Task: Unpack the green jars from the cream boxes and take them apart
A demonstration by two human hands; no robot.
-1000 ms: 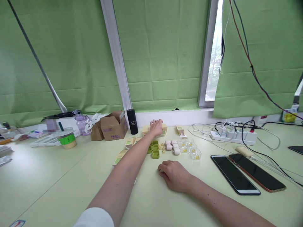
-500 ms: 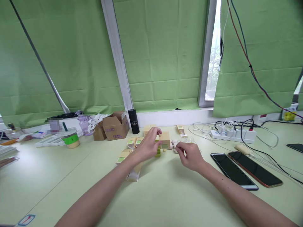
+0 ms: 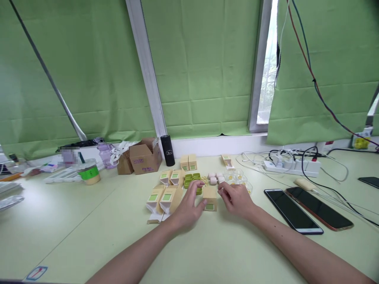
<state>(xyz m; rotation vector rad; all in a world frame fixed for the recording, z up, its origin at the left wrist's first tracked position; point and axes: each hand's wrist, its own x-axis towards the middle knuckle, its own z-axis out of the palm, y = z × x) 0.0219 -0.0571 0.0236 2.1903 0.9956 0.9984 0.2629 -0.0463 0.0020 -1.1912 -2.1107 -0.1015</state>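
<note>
A small tan carton with a green label (image 3: 210, 198) stands on the table between my hands. My left hand (image 3: 191, 203) is at its left side with fingers spread, its thumb at the carton's left edge. At the right, my right hand (image 3: 237, 200) has its fingers curled into a pinch close to the carton; what they hold, if anything, is hidden. Behind the hands are small green containers (image 3: 192, 177), pale pink pieces (image 3: 213, 180), tiny yellow pieces (image 3: 204, 180) and clear round cups with yellow spots (image 3: 237, 176). Left of my left hand lie several open tan cartons (image 3: 171, 196).
Two tan cartons (image 3: 188, 162) stand farther back, near a black cylinder (image 3: 167, 150) and a brown cardboard box (image 3: 145, 158). Two phones (image 3: 293, 211) lie to the right, below a power strip (image 3: 304, 169) with tangled cables. A green-banded cup (image 3: 89, 172) stands left.
The carton has come nearer to me, and my left hand has come down and nearer with it. The pieces behind are less covered. My right hand has barely moved.
</note>
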